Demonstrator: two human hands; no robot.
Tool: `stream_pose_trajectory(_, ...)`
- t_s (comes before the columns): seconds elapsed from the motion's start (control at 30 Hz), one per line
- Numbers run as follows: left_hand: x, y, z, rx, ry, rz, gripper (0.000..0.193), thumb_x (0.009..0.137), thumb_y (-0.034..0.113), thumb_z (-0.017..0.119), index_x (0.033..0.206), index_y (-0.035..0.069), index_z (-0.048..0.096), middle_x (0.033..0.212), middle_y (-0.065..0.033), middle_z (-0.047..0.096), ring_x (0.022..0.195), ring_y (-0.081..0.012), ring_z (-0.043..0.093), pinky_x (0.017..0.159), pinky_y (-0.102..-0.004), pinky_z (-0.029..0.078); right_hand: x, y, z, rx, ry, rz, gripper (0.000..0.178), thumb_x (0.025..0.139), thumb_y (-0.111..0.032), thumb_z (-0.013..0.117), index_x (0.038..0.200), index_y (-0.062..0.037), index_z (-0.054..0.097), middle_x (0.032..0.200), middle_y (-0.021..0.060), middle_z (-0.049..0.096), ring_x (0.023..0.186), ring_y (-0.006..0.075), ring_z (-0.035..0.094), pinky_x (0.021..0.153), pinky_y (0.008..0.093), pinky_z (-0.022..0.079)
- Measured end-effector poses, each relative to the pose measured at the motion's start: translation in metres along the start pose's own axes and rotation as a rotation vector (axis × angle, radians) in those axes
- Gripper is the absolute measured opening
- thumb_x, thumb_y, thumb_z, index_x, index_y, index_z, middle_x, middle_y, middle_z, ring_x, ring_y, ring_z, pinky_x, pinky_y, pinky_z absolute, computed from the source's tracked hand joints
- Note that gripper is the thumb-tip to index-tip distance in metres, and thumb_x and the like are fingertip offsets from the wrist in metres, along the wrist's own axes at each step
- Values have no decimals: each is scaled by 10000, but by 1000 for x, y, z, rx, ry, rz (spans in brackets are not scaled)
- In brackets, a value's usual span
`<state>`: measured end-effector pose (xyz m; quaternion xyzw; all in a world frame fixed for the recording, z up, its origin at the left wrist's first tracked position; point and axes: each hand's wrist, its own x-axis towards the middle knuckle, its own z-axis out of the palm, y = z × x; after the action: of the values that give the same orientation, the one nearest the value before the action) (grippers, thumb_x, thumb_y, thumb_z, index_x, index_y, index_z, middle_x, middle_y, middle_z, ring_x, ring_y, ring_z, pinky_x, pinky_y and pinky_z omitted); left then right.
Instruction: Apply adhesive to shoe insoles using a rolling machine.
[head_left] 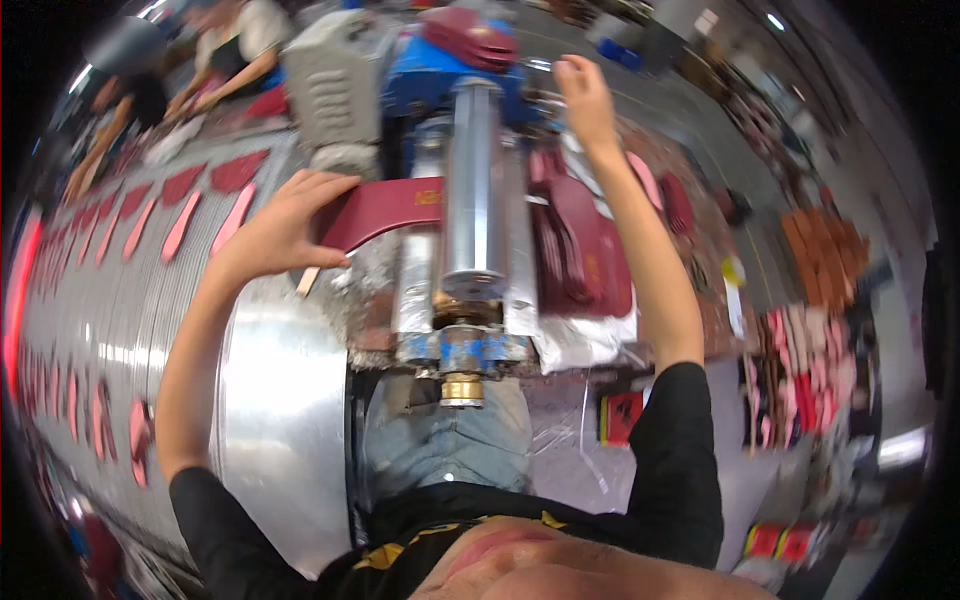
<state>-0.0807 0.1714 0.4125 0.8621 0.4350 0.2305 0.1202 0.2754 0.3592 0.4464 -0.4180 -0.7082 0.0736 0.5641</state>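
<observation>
The left hand (277,224) grips a red piece (382,208) at ten o'clock, maybe to steady it; I can't tell the right hand's (590,108) grip at one.

1. Exposure: centre bright, floor (690,150) at upper right dimmer; a ceiling lamp (775,20) up there is clipped white;
2. Glare: hard pale streak down the metal roller (477,180); broad washed-out patch on the sheet-metal surface (280,390); weaker glints on the ribbed surface (100,340);
3. Colour cast: red glow from a strip (15,320) at far left;
4. Darks: black sleeve (680,450) reads nearly flat;
5. Blur: background smeared, including the stacked pieces (815,370) at right; lettering on the maroon piece (385,205) soft;
6. Distortion: fisheye; straight edges bow toward the rim; corners fall to black
</observation>
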Motion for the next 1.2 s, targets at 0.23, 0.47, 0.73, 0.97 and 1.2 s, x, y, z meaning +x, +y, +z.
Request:
stream_pose_trajectory(0.23,-122,-39,118,-1304,118,-462,873,674,195,830,1412,60,384,1346,-105,502,1211,-238,490,1054,-372,366,19,44,44,-69,305,-13,677,995,-497,380,698,80,571,546,99,533,542,211,446,528,417,388)
stream_pose_trajectory(0.47,-266,-23,171,-1786,1079,-494,437,810,77,662,1208,17,492,1206,-130,575,1149,-257,549,1029,-475,416,16,56,44,186,114,156,682,985,-489,393,938,159,600,883,144,632,778,224,560,747,348,476)
stream_pose_trajectory(0.73,-405,-51,104,-1514,1885,-569,404,892,137,587,1225,-31,432,1230,-182,532,1148,-343,515,1056,-519,381,13,52,42,293,96,218,653,979,-505,398,937,114,599,890,114,613,792,208,543,769,332,459)
stream_pose_trajectory(0.97,-520,-77,87,-1539,2079,-641,395,913,121,544,1251,-30,407,1327,-262,410,1182,-415,479,1045,-529,405,15,53,44,227,70,208,717,959,-558,416,1017,134,595,968,131,627,853,231,564,821,372,451)
stream_pose_trajectory(1.2,-499,-67,77,-1494,2119,-1030,453,921,136,517,1259,-131,377,1254,-316,486,1130,-403,547,955,-468,506,9,39,36,295,58,212,645,963,-544,416,951,73,601,908,80,605,823,183,560,779,310,470)
